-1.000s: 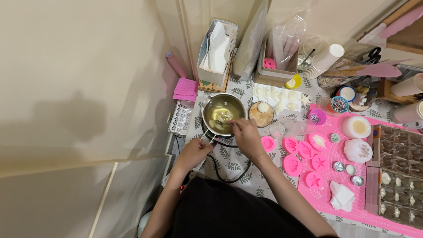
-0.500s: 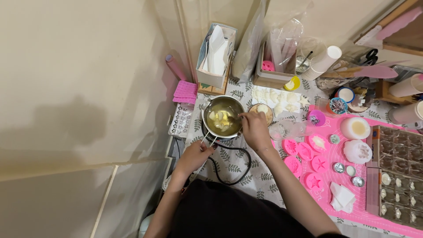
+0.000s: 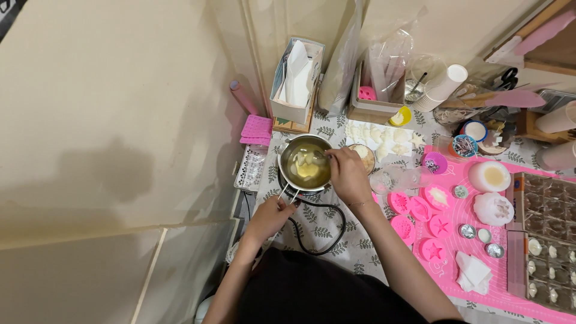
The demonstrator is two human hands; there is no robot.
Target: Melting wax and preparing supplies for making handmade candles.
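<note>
Your left hand point(image 3: 271, 215) is closed around the wire handle of the small metal pot point(image 3: 303, 163), which sits on the leaf-print tablecloth point(image 3: 327, 237) near the wall. Your right hand point(image 3: 347, 174) grips a thin stirrer dipped into it. Pale solid chunks float in yellow liquid, so melting looks only partly done. The pink moulds point(image 3: 420, 219) on the pink mat point(image 3: 462, 240) look mostly unfilled.

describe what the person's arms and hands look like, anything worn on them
Both arms are bare from the elbow down, with no sleeves over the forearms and no gloves on the left hand or right hand. A thin bracelet circles the right wrist. The garment at the body is black.
</note>
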